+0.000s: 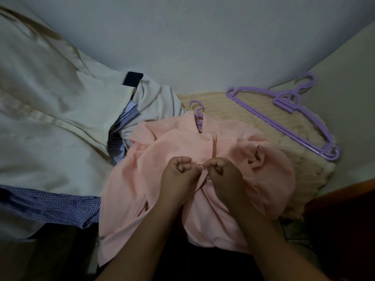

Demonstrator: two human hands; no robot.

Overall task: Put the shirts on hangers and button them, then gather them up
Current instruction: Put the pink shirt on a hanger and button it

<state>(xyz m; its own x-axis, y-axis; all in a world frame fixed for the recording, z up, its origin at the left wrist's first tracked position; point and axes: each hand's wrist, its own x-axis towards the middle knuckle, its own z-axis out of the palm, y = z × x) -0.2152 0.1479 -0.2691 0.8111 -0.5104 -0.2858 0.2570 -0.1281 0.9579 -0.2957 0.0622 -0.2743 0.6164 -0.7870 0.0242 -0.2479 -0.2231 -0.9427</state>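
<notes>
A large cream shirt (pixel 46 110) lies spread over the left side, covering most of that area. A blue checked shirt (pixel 50 205) shows from under its lower edge, and more of the same checked cloth appears in the gap just left of centre. Above that gap a pale grey garment (pixel 156 100) is bunched, with a dark navy band (pixel 133 79) at its top.

In the centre lies the pink shirt (pixel 142 179), rumpled, touching the grey garment and the checked cloth on its left. A purple hanger (pixel 197 113) sits inside its collar, with only the hook and neck showing. One button (pixel 206 138) near the collar is fastened.

The left hand (pixel 178 175) has its fingers curled and pinches the shirt's front edge, lower down on the placket. The right hand (pixel 223 175) meets it, fingers curled too, pinching the opposite edge, so both hands are clamped on the pink cloth at one spot. The button there is hidden by the fingertips.

Under the shirt's right side is a cream knitted blanket (pixel 253 118). On it, well apart from the hands, lie the spare purple hangers (pixel 288 118), stacked together, hooks pointing to the far right
</notes>
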